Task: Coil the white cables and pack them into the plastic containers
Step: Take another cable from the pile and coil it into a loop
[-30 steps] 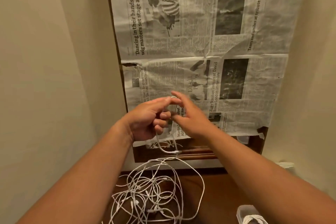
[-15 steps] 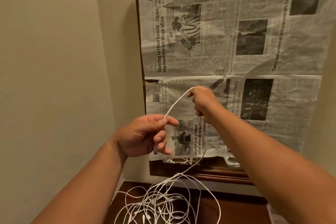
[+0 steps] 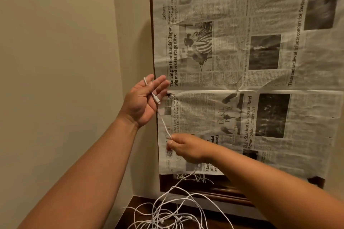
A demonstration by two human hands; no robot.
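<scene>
While my left hand (image 3: 143,100) lies open w/ a thin white cable (image 3: 163,122) across its straight fingers, my right hand (image 3: 188,148) pinches it lower down — taut btwn them.

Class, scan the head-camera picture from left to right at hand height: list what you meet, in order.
Bare beige wall → left hand → right hand pinching the white cable → dark newspaper photo.

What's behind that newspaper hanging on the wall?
A dark wooden frame shows along the left edge of the newspaper and below it. Whatever the frame holds is covered by the paper.
</scene>
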